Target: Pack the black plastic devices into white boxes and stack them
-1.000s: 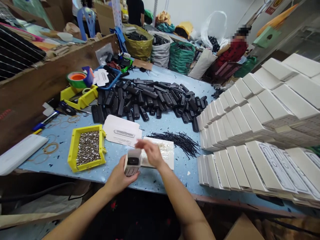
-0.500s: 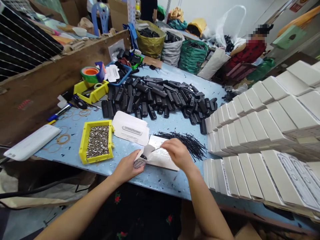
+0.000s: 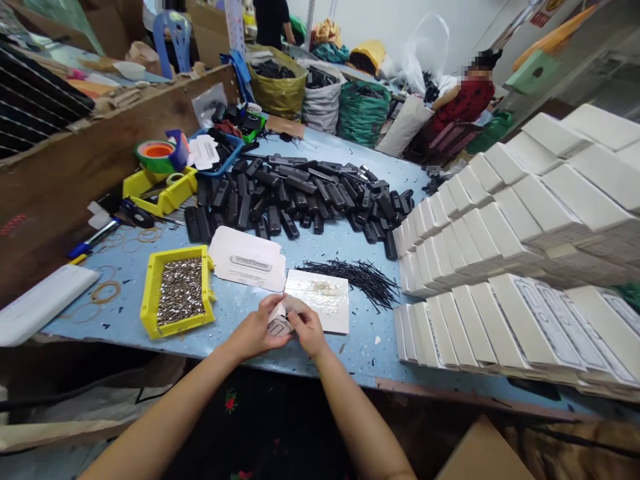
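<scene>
My left hand (image 3: 257, 331) is wrapped round a small white cardboard box (image 3: 279, 326) with dark line printing, its end facing up. At the box's opening, my right hand (image 3: 309, 330) has its fingers pinched together against the flap. A small dark bit shows by those fingertips, too small to name. Just behind the hands lies a flat white board (image 3: 333, 298) with a shiny patch. Thin black pins (image 3: 361, 278) are heaped beyond it. A printed card sheet (image 3: 247, 260) lies to the left of the board.
Small metal parts fill a yellow bin (image 3: 145, 303) on the left. Black plastic handles (image 3: 300, 190) are piled at the back. White boxes (image 3: 465, 320) stand stacked at right. Farther off are full sacks (image 3: 363, 113) and a person in red (image 3: 465, 100).
My right hand has moved left and down from above the board to the box's opening. The box stays in my left hand. The view has shifted slightly right.
</scene>
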A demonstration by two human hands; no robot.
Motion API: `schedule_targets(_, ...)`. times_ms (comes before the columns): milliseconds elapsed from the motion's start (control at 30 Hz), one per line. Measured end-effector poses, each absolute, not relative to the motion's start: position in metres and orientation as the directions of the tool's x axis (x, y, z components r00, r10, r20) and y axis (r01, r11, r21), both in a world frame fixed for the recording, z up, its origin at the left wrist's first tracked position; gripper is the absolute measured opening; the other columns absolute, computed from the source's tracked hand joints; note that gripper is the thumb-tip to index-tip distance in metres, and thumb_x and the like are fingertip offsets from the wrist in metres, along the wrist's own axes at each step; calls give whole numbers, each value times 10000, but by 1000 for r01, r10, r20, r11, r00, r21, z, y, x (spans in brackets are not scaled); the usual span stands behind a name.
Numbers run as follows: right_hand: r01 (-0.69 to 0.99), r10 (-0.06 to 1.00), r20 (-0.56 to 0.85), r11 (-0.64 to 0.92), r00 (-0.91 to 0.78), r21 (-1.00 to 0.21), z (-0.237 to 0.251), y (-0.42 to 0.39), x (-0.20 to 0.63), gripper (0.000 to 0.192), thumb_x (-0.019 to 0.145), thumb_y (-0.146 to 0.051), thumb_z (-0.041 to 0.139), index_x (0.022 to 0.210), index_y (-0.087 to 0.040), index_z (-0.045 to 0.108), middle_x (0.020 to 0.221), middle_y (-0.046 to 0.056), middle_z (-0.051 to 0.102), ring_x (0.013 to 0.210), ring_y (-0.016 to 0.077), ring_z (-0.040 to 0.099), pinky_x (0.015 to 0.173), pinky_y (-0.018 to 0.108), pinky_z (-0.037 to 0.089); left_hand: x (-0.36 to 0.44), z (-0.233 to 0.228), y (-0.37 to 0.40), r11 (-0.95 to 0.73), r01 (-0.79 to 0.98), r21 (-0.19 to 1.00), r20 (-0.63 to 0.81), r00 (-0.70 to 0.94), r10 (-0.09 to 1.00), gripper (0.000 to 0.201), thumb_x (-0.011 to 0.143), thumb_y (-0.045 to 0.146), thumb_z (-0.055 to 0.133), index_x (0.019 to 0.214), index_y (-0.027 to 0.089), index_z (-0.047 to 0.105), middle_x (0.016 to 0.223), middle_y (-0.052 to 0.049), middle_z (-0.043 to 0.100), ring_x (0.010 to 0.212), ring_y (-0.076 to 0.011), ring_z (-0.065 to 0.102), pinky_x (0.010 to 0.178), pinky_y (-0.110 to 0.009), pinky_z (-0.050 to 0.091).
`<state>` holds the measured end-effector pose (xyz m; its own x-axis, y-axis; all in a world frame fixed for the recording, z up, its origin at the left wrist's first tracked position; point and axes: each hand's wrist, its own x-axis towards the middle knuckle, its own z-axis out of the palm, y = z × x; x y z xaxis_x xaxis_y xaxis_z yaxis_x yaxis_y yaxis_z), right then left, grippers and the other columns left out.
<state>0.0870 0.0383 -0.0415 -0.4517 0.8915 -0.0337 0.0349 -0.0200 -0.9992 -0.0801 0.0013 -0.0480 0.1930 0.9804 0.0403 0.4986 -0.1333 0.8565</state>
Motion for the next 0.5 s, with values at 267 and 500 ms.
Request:
schedule_targets(267, 19, 934, 19, 27, -357, -999, -33, 35, 71, 474, 816, -560, 553, 1069, -188, 703, 1148, 39, 637, 1106, 108, 621, 1050, 272, 495, -76, -46, 8, 28, 564, 825, -121, 127, 984, 927, 771, 410, 610, 1493, 186, 75, 1023, -100, 706, 812, -288, 718, 705, -357, 546)
schedule_targets(500, 150, 870, 270, 357, -413, -922, -39, 29, 75, 383, 824, -452, 579, 1112, -217, 671, 1320, 15, 530, 1276, 98, 511, 1179, 274, 380, -83, -54, 14, -18, 486, 874, -70, 163, 984, 939, 750, 442, 649, 1485, 186, 124, 1101, -115, 674, 893, -279, 702, 812, -393, 545)
